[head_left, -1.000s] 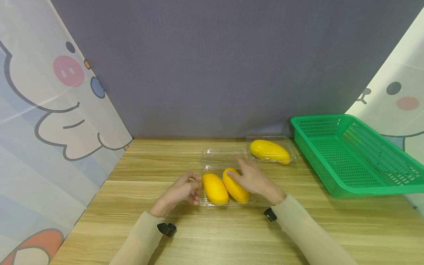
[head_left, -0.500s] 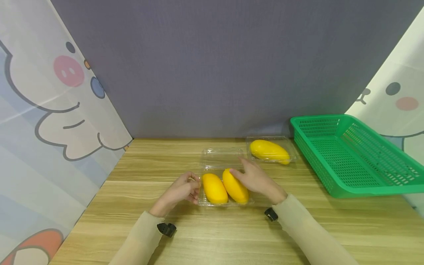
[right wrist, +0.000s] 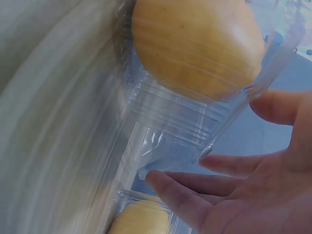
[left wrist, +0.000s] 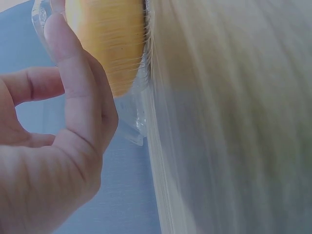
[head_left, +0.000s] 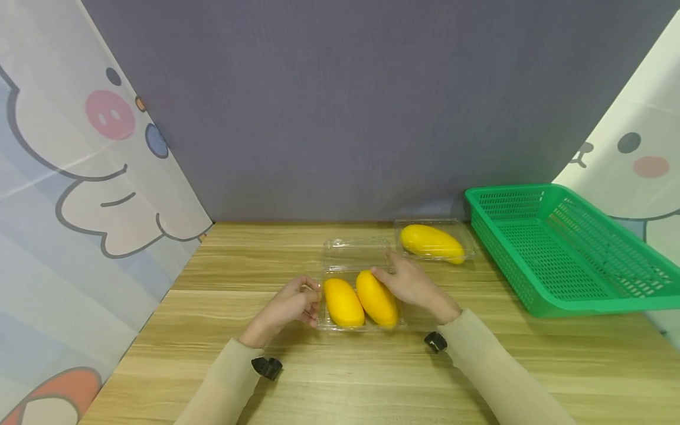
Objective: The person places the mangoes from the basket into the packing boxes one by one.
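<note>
A clear plastic clamshell box [head_left: 334, 328] lies with its lid [head_left: 355, 255] folded back, away from the person. Side by side in it sit two yellow mangoes, the left mango [head_left: 344, 303] and the right mango [head_left: 377, 299]. My left hand [head_left: 287, 308] has its fingers against the box's left wall; the left wrist view shows the fingers [left wrist: 80, 92] extended along it. My right hand [head_left: 411, 284] is at the right side, thumb by the rim near the right mango. In the right wrist view its other fingers [right wrist: 180, 192] reach, loosely spread, toward the lid.
Behind the right hand, another clear box [head_left: 467, 239] holds one mango [head_left: 431, 241]. A green plastic basket [head_left: 563, 304] stands at the right. The wooden table [head_left: 350, 378] ends at a grey wall [head_left: 340, 118] at the back.
My right hand has drawn slightly right, its thumb sliding off the top of the right mango to its edge. The open box has shifted a touch left. My left hand has barely moved.
</note>
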The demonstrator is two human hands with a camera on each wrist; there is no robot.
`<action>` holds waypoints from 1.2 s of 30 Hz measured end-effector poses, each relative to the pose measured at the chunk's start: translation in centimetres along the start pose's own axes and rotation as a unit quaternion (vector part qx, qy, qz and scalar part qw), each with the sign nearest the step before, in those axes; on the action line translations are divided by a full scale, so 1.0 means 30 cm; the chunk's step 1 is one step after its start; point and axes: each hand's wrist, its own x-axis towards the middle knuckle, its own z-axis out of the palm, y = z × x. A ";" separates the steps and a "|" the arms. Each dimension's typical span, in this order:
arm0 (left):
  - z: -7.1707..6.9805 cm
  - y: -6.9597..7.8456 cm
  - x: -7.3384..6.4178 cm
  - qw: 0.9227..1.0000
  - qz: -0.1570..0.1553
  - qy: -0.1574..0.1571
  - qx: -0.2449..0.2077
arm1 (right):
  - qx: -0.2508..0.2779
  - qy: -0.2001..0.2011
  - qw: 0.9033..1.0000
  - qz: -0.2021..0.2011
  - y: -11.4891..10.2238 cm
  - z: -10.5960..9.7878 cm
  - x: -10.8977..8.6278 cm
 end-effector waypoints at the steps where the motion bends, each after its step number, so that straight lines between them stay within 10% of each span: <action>1: 0.000 0.000 0.001 1.000 0.000 -0.001 0.000 | 0.004 0.000 1.000 -0.002 0.001 -0.002 0.000; 36: -0.004 -0.014 0.004 1.000 0.008 -0.008 -0.002 | 0.126 0.079 0.989 -0.009 0.017 -0.058 0.015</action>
